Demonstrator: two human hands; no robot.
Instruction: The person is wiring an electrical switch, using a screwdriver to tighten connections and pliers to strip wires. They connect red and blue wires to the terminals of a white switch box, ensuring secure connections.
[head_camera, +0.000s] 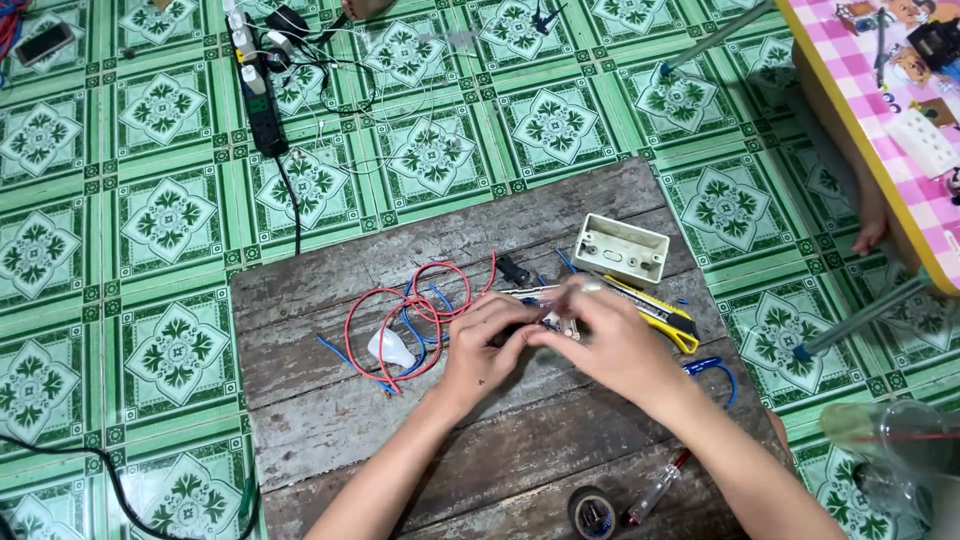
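White switch part (566, 325) | pinched between left hand (487, 350) and right hand (612, 345) grips | wooden board (330, 400)

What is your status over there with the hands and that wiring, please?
Left hand and right hand together, pinching a small switch part. Red wire loose alongside. Yellow utility knife close behind.

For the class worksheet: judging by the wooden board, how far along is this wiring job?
Done: red and blue wires lie cut on the wooden board.
In hand: left hand and right hand work on a small part together.
Left: white box sits empty; tape roll untouched.
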